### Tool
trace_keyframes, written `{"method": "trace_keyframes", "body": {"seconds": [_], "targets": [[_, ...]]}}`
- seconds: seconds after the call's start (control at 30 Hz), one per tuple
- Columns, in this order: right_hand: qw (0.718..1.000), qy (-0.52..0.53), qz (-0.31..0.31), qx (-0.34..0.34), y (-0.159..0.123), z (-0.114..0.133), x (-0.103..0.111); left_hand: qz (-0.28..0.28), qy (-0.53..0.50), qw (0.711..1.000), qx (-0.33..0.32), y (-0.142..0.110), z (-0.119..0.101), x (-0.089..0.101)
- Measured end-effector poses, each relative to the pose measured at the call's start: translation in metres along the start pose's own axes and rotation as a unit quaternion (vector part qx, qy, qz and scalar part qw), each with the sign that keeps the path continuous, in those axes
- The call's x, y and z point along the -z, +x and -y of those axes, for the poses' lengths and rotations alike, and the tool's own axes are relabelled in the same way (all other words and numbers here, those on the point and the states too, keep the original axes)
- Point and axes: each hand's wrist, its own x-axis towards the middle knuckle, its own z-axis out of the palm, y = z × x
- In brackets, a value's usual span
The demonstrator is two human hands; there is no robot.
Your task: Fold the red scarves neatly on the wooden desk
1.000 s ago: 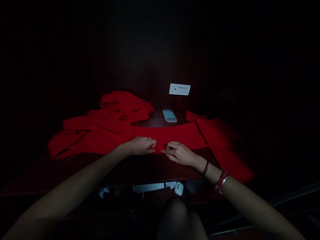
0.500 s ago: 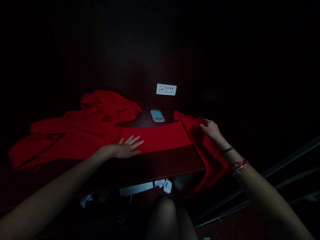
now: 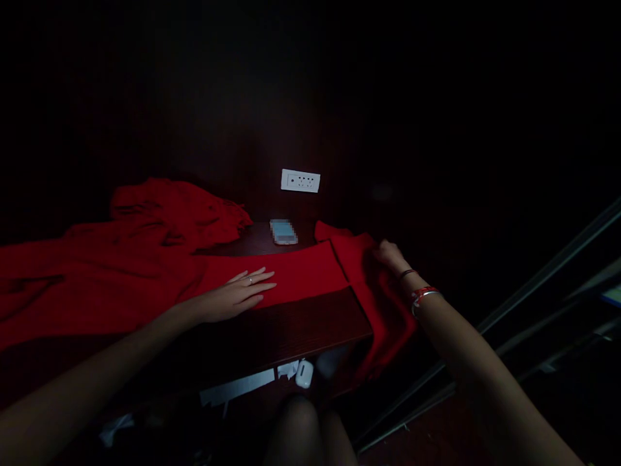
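Observation:
A long red scarf runs across a dark wooden desk, its middle stretch flat and smooth. Its bunched part, with what looks like a fringe, lies to the left. My left hand, a ring on one finger, rests palm down on the flat stretch with fingers extended. At the right end, my right hand has its fingers curled in against the red cloth. From there the fabric hangs over the desk's right edge. The fingertips of my right hand are partly hidden in shadow.
Behind the scarf, a phone lies on the desk, below a white wall socket. Under the desktop, a shelf holds a white earbud case and papers. Dark metal rails run along the right.
The view has swung a little right, so things sit further left in the picture. My right hand's fingers have drawn together at the cloth. My left hand stays flat, fingers closer together.

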Motion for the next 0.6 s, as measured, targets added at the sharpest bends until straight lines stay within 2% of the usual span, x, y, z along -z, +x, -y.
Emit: {"method": "trace_keyframes", "body": {"seconds": [0.13,0.3,0.47,0.6], "targets": [[1.0,-0.005,0.016,-0.017,0.006,0.003,0.001,-0.014,-0.003,1.0,-0.015,0.035,-0.012,-0.003],[0.999,-0.022,-0.007,-0.04,0.008,0.01,-0.002,-0.002,0.006,1.0,-0.005,0.082,-0.025,-0.016],[0.998,-0.033,-0.039,-0.028,0.005,0.015,0.002,0.005,-0.005,1.0,0.019,0.09,-0.029,-0.031],[0.999,-0.019,-0.048,0.002,-0.001,0.017,0.022,-0.022,-0.009,0.999,0.032,0.087,-0.025,-0.032]]}}
